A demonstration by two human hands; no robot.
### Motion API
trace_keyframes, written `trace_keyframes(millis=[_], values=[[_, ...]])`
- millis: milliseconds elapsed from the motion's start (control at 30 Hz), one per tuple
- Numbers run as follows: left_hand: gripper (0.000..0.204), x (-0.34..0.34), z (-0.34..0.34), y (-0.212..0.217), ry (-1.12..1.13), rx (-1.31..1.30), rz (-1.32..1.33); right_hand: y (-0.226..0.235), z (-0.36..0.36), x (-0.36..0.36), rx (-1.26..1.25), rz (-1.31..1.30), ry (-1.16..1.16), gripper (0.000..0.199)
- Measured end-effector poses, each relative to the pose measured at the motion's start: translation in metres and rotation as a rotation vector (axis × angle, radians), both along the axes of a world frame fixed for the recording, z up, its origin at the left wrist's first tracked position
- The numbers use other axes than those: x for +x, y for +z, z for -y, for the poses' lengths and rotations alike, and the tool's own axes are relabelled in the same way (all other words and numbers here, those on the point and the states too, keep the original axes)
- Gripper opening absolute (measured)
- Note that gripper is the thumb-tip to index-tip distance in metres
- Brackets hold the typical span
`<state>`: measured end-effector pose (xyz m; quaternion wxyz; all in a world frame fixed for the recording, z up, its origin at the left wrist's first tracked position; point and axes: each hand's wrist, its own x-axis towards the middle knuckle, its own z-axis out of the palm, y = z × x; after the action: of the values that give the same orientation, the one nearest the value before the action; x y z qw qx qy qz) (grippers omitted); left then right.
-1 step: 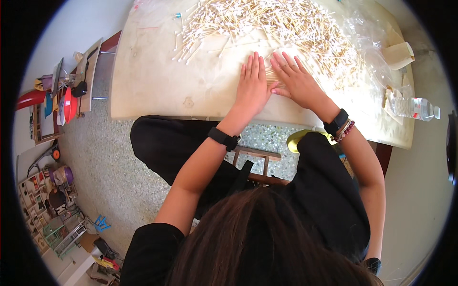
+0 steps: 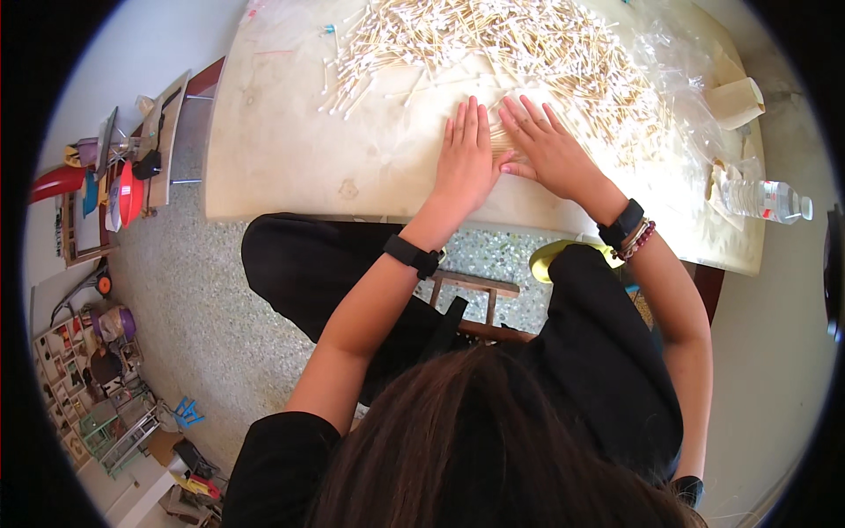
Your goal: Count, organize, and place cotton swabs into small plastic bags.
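My left hand (image 2: 469, 157) lies flat on the pale table (image 2: 290, 167), fingers stretched out and pointing away from me. Beside it, my right hand (image 2: 556, 157) is spread flat too, angled toward the left, and the two thumbs meet or nearly meet. A few cotton swabs (image 2: 500, 139) lie lined up in the gap between the hands; how many more are under the palms is hidden. Just beyond the fingertips spreads a large loose heap of cotton swabs (image 2: 493, 40) with white tips and light wooden sticks, reaching round to the right of my right hand.
On the table's right side are clear plastic bags (image 2: 678, 62), a beige paper piece (image 2: 736, 103) and a plastic bottle (image 2: 764, 201) lying on its side. A wooden stool (image 2: 475, 282) stands below the table edge. Shelves (image 2: 70, 370) with clutter line the lower left.
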<state>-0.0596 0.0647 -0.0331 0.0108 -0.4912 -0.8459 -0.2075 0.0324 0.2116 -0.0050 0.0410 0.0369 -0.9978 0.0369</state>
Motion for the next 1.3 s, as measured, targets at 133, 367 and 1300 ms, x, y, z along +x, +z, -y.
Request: trace_keyframes(millis=[133,367,1300], values=[[0.077,-0.002,-0.001,0.000,0.001,-0.015,-0.001,0.007,-0.007,-0.007,0.054,0.054,0.062,0.077],[0.075,-0.007,-0.002,0.003,0.022,-0.049,-0.026,0.004,-0.012,-0.019,0.041,0.047,0.083,0.078],[0.041,0.019,-0.005,0.012,0.276,0.978,0.860,-0.011,0.015,-0.017,-1.845,-0.339,-0.519,0.036]])
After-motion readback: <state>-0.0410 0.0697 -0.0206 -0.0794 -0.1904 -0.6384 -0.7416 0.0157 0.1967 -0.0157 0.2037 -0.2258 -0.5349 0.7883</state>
